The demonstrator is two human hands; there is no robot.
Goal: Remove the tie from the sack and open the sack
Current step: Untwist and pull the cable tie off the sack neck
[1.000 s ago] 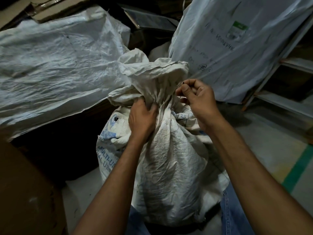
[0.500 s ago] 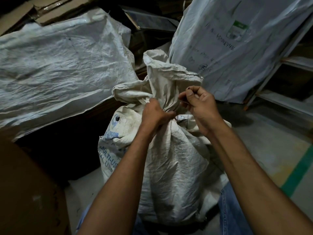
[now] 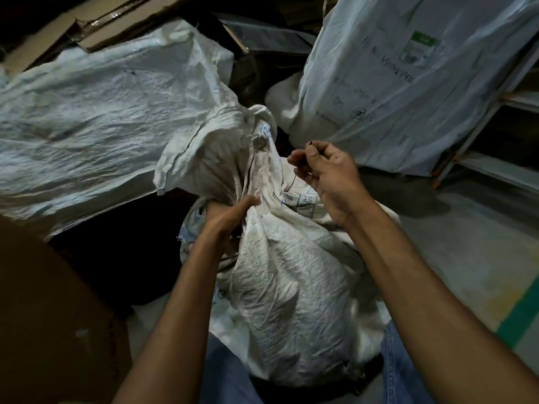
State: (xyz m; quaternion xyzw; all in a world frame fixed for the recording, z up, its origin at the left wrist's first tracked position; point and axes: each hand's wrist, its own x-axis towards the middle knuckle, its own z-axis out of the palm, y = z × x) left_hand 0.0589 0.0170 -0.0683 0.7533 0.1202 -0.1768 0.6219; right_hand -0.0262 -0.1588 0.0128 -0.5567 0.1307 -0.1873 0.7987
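Centre frame, w/ the sack [image 3: 291, 272] standing upright btwn the person's legs [image 3: 227, 374], we're mid-untie. Left hand [image 3: 233, 212] has its fingers curled tight round the gathered neck, just under the floppy top. Right hand [image 3: 326, 173], up and to the right of the neck, pinches the tie [image 3: 292, 180] btwn thumb and fingertips. It's a thin dark strand, prob. wire or cord, can't tell which. One short run of it shows, dropping from the fingers to the cloth. Whether any loop sits round the neck is hidden by folds.

Step in hand, I'd say: drawing the tie clear. Next move calls for pulling the strand up and away to the right till it's free, w/ the left hand steadying the neck, then letting go and spreading the mouth wide w/ both hands.

Sack itself: woven off-white plastic, grubby, heavily creased. Blue print on its left side and near the right wrist. Body full and rounded, top bunched and flopped over to the left. Mouth not open yet.

Upper left lies a big white sack [image 3: 102, 112]; upper right, a plastic-wrapped bundle [image 3: 408, 83].
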